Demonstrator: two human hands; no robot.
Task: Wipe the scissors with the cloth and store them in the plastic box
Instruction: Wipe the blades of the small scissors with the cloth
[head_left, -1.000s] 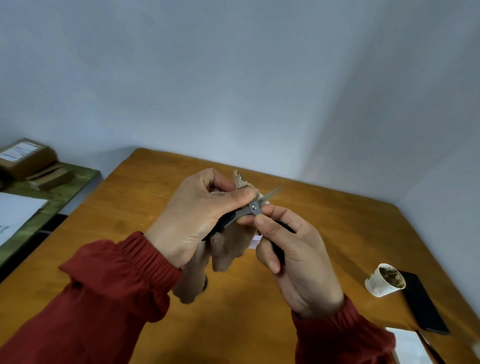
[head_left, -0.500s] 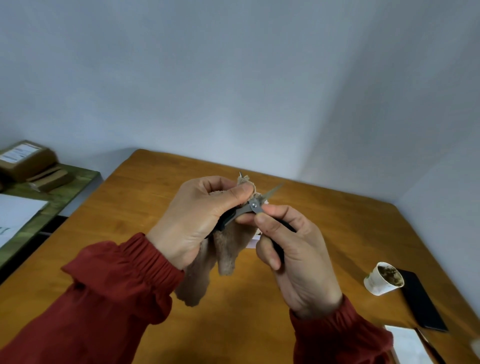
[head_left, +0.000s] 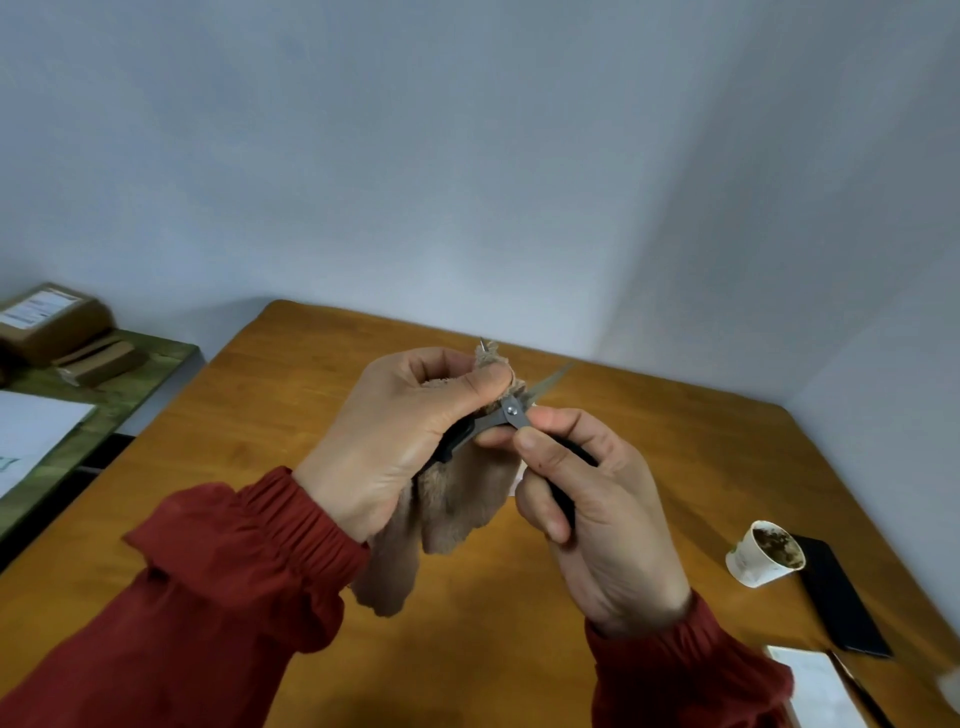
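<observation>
The scissors (head_left: 511, 410) have hardly shifted since half a second ago: still open, up above the desk (head_left: 291, 395) between my two hands, one blade bare and pointing up to the right, the other wrapped in the cloth (head_left: 462, 499) with just its tip poking out the top. My left hand (head_left: 395, 436) is curled tight, thumb pinching the cloth against that blade, and the rest of the cloth hangs below my palm as before. My right hand (head_left: 597, 499) is closed round a black handle, thumb and forefinger up by the pivot screw.
</observation>
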